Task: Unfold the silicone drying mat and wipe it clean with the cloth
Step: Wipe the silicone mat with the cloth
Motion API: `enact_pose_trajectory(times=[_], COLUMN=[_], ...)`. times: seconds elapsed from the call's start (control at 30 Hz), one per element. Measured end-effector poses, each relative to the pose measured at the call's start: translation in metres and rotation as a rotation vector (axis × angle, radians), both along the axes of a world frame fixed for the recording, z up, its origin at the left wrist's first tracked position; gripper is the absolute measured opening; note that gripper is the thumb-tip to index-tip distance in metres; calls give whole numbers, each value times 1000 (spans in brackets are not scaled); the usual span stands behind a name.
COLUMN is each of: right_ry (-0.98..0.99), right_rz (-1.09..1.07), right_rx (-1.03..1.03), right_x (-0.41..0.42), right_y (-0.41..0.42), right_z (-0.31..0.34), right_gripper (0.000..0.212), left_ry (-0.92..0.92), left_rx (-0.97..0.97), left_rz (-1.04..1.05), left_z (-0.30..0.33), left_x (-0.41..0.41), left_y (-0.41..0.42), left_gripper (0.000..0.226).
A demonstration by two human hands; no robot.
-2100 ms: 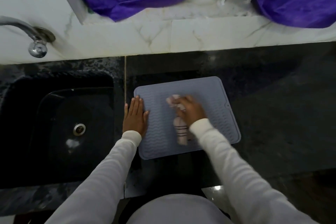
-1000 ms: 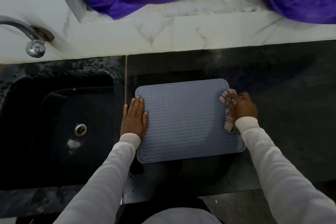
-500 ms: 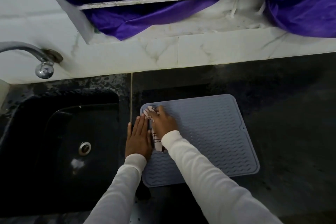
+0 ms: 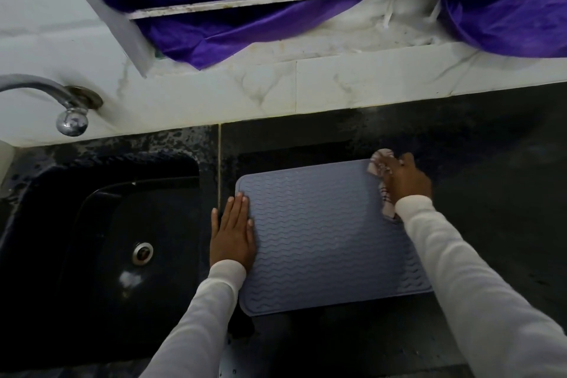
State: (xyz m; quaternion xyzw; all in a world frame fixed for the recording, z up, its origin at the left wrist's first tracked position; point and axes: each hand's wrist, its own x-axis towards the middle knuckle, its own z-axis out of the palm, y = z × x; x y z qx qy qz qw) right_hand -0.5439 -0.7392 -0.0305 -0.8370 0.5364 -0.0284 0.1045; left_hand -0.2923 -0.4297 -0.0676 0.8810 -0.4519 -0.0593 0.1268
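Silicone drying mat (image 4: pixel 325 233): a grey-blue rectangle with rounded corners and a raised pattern of wavy ridges inside a plain border, fully unfolded and lying flat on the dark countertop (image 4: pixel 491 163) just right of the black sink (image 4: pixel 101 224), its long sides slightly skewed to the counter's edge. Cloth (image 4: pixel 382 181): a small pale rag with dark stripes, bunched up at the mat's far right corner, partly over the mat's right edge and largely hidden beneath the right hand (image 4: pixel 405 181) that grips it. The left hand (image 4: pixel 232 232) presses flat on the mat's left border.
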Motion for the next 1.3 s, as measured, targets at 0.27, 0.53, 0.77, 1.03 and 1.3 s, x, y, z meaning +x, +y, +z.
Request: enact_pose_trajectory(times=[0.27, 0.53, 0.77, 1.03, 1.3], right_ry=[-142, -340, -97, -73, -8], right_rz=[-72, 420, 486, 281, -35], right_rx=[-6, 221, 147, 63, 6], right_x=[14, 158, 176, 83, -10], right_y=[20, 191, 199, 94, 8], right_z=[18, 23, 1, -5, 4], right_gripper=[36, 35, 51, 42, 41], left_ry=[-12, -24, -49, -15, -10], left_rx=[27, 58, 74, 35, 10], left_rz=[-2, -24, -2, 18, 15], left_z=[1, 0, 0, 1, -2], left_x=[0, 1, 1, 0, 2], left_y=[0, -3, -3, 0, 1], left_gripper=[56, 56, 58, 57, 57])
